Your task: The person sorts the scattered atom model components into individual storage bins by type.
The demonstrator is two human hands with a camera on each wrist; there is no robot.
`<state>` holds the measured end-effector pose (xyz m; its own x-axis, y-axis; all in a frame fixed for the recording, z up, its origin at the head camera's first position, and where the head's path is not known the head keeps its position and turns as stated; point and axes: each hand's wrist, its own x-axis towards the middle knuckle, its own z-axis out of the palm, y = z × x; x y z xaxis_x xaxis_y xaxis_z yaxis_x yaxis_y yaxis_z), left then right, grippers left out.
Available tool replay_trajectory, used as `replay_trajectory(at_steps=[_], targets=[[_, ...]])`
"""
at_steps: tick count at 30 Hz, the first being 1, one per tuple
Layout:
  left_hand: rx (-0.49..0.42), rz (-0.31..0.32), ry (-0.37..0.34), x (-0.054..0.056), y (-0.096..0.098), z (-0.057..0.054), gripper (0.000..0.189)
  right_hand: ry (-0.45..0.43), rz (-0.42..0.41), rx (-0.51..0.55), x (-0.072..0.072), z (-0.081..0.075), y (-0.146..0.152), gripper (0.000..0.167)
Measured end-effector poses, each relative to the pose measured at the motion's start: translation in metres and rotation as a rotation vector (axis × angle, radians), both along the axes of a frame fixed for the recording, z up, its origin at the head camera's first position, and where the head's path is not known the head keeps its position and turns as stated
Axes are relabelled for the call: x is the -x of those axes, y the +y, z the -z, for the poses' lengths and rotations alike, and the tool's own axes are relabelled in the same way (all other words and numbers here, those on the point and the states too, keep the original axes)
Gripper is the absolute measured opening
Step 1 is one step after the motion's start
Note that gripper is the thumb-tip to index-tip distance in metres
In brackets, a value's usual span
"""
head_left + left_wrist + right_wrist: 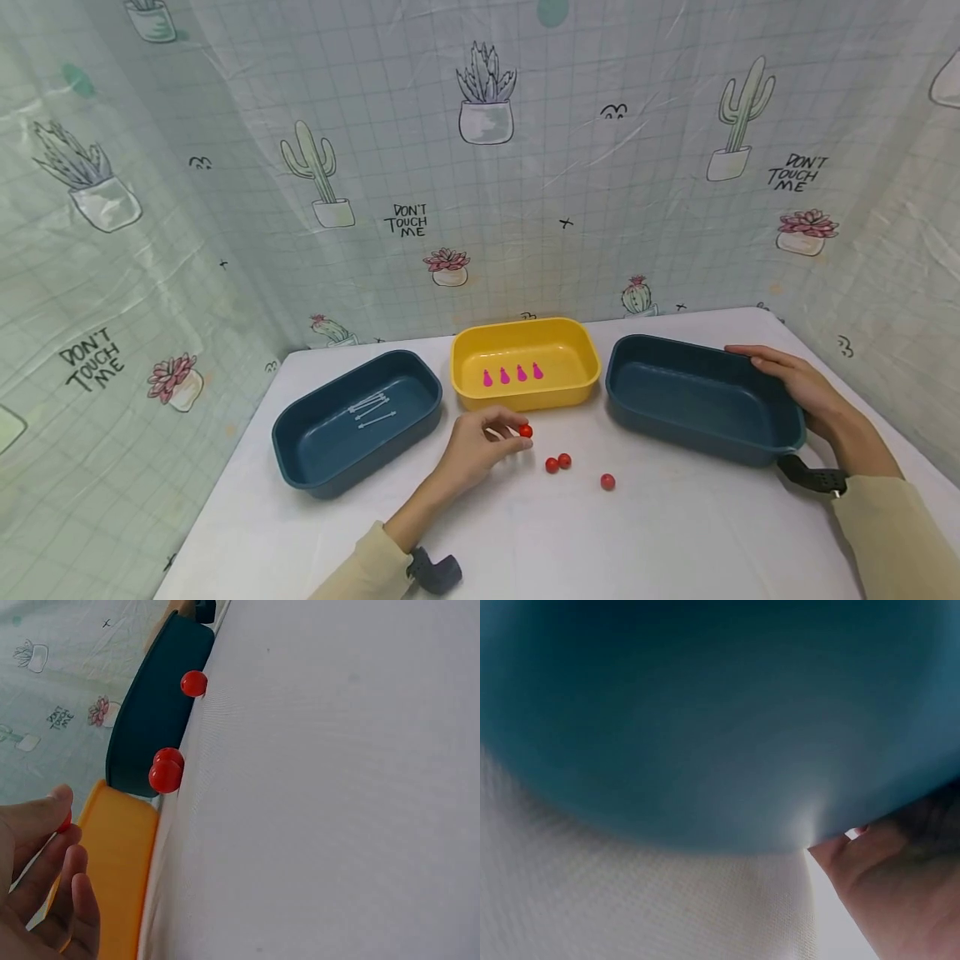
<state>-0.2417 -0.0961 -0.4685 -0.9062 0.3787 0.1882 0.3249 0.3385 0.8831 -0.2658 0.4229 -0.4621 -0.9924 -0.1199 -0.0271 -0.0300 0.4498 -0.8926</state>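
Note:
My left hand (480, 446) pinches a small shiny red ball (526, 431) between thumb and fingertips, just in front of the yellow bin (525, 403). That ball (64, 821) is mostly covered by the fingers in the left wrist view. Two more red balls (558, 463) lie close together on the white table, and another red ball (607, 482) sits apart to their right. At the far right corner of the right dark blue bin (697, 429), my right hand (806, 387) holds the rim. Its fingers are mostly hidden in the right wrist view.
Several pink bulb-shaped pieces (505, 376) stand in a row in the yellow bin. A left dark blue bin (360, 462) contains several thin white sticks (371, 408). Behind the table (525, 542) hangs a patterned curtain (360, 283), which also flanks both sides.

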Motion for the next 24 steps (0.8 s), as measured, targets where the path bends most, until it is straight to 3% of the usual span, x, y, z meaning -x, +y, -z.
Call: replay_trajectory(at_steps=[14,24], targets=[[-0.006,0.014,0.015,0.009,0.009,-0.015,0.022,0.021,-0.010,0.020,0.001,0.000,0.002,0.059],[0.016,0.024,0.007,0.010,0.022,-0.026,0.031,0.003,-0.010,0.032,0.001,0.002,0.001,0.059]])
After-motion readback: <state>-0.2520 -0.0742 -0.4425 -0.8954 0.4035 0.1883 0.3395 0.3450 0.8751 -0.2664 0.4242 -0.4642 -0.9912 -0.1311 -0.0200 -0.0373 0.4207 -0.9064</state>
